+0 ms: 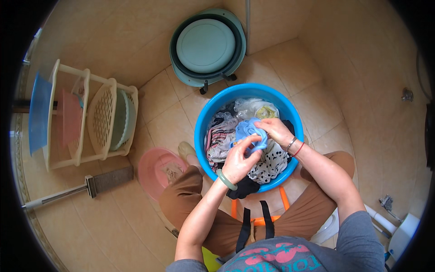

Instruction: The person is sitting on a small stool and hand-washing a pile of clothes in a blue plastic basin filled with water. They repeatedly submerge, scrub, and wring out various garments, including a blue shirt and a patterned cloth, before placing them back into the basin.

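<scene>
A light blue piece of cloth (247, 128) is held up between my two hands, over a blue tub (199, 136) of laundry. My left hand (240, 159), with a green bangle at the wrist, pinches its near edge. On the far right side my right hand (277, 131) grips the cloth between thumb and fingers. Below lie a black-and-white polka-dot garment (271, 164), a pink-and-black striped garment (219, 141) and a white lacy piece (247, 108). Dark cloth (244, 187) hangs over the tub's near rim.
To the left stands a cream rack (102, 120) with basins. A pink basin (147, 170) holding pale cloth sits beside my foot, near a mop (111, 181). A folded green basin (206, 45) leans against the back wall. Orange stool legs (284, 198) show between my knees.
</scene>
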`<state>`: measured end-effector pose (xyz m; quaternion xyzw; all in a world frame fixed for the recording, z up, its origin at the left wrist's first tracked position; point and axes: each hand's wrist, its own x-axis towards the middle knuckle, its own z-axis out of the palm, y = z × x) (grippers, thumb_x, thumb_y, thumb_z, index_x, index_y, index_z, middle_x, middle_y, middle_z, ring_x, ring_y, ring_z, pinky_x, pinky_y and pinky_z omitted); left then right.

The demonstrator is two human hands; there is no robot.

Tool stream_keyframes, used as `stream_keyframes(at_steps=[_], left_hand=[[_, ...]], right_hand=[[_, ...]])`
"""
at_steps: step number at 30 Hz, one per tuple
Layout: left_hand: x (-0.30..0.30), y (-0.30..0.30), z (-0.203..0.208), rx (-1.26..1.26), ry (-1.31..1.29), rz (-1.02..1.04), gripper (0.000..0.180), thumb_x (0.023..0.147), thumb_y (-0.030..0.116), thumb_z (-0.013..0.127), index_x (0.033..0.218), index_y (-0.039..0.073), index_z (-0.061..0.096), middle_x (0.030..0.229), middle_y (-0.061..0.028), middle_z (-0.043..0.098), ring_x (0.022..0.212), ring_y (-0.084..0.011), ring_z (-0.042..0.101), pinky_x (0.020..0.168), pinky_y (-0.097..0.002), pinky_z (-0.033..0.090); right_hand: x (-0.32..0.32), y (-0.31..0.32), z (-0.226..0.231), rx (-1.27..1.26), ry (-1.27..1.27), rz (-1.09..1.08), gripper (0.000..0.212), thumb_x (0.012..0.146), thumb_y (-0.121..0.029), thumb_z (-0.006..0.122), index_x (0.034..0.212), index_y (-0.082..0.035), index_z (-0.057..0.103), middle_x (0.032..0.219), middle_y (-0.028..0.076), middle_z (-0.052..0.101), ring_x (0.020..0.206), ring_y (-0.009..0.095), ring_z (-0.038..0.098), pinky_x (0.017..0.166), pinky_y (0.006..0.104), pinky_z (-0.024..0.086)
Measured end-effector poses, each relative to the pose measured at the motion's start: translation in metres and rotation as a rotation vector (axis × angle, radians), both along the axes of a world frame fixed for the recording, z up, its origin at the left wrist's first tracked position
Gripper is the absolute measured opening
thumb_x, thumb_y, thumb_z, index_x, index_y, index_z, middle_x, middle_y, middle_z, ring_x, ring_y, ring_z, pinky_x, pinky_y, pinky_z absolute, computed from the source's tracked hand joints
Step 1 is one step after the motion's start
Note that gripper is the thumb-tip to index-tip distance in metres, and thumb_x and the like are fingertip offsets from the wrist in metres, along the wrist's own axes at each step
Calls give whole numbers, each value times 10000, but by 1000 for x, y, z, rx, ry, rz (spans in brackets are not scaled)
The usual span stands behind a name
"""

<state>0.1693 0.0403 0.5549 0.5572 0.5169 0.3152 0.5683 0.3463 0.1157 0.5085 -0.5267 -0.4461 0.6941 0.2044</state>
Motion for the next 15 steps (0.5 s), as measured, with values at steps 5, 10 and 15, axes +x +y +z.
stream_keyframes(at_steps=[5, 10, 15], left_hand=[[8, -9, -7, -188, -185, 48, 325, 928, 60, 486, 1250, 50, 525, 1245, -131, 540, 874, -167, 648, 725, -291, 552], [3, -4, -29, -426, -312, 210, 242, 966, 126, 459, 1193, 51, 497, 1004, -97, 626, 758, -144, 638, 610, -269, 538], [9, 12, -50, -436, -239, 392, 220, 959, 232, 529, 1090, 55, 528, 886, -74, 648, 661, -122, 624, 513, -238, 498]], right_hand=[[-1, 1, -17, -79, 291, -412, 256, 964, -247, 503, 988, -22, 623, 886, 28, 655, 791, 87, 609, 707, 239, 492], [-4, 3, -3, -106, 344, -458, 229, 969, -198, 483, 1034, -13, 602, 963, 40, 653, 846, 107, 620, 771, 253, 496], [5, 2, 2, -162, 407, -450, 219, 963, -201, 503, 1014, -16, 608, 947, 39, 655, 842, 107, 620, 767, 258, 497]])
